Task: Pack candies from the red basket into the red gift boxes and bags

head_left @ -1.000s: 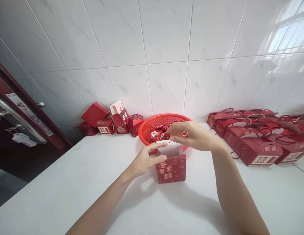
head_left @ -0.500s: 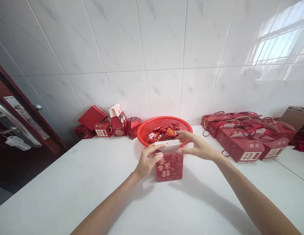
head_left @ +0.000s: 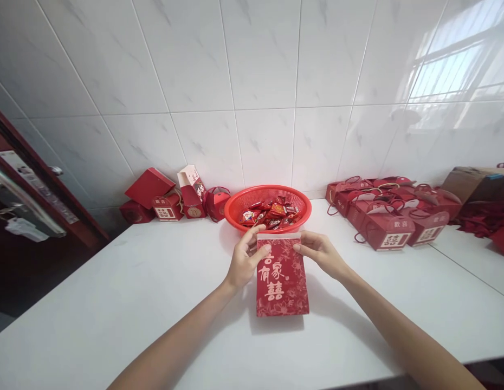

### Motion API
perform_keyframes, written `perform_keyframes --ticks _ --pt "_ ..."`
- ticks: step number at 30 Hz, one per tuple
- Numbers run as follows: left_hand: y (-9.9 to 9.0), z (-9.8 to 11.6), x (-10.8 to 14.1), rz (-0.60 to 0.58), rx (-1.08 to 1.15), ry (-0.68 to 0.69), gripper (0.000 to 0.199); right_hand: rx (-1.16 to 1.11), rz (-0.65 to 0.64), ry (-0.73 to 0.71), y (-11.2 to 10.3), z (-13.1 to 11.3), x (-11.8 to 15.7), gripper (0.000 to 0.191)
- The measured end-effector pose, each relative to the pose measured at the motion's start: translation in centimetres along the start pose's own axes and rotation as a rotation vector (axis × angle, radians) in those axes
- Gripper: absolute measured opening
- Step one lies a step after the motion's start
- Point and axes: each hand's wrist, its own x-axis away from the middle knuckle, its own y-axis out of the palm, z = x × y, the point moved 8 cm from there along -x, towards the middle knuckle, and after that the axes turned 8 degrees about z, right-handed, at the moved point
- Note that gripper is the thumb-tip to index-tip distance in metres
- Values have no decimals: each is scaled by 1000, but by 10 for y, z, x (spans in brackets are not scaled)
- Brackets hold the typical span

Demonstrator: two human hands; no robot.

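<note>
A red paper bag (head_left: 282, 279) with pale characters and a floral print faces me, a narrow white strip along its top edge. My left hand (head_left: 244, 260) grips its upper left corner, thumb on the front. At the upper right corner my right hand (head_left: 322, 253) pinches it the same way, fingers behind. The bag's lower edge casts a shadow on the white table (head_left: 154, 303). Just beyond the bag stands a red plastic basket (head_left: 231, 214) holding several wrapped candies (head_left: 276, 210).
Red boxes (head_left: 166, 208) and an open-topped box (head_left: 194, 197) stand along the wall at the left. Several handled red boxes (head_left: 392, 230) are grouped at the right, near a brown carton (head_left: 467, 187). A door with keys (head_left: 26, 228) is far left.
The bag has tipped so its front shows more fully, and its white top has narrowed to a strip. My right hand has moved down onto its corner. The view has shifted slightly.
</note>
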Motion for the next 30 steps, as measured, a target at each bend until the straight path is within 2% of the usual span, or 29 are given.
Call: perform_keyframes --ticks 4,7,14,17,30 --pt "-4 -11 -1 38 -56 7 36 -32 87 29 -4 17 5 36" --pt "-9 -19 1 75 -108 17 31 -19 120 30 -2 25 6 42" --pt "-13 -23 8 92 -87 -8 35 50 168 18 2 23 8 52" --pt "-10 -21 11 90 -88 -28 37 47 188 39 0 24 10 50" --pt "-13 -14 16 167 -151 89 31 8 176 80 1 22 14 43"
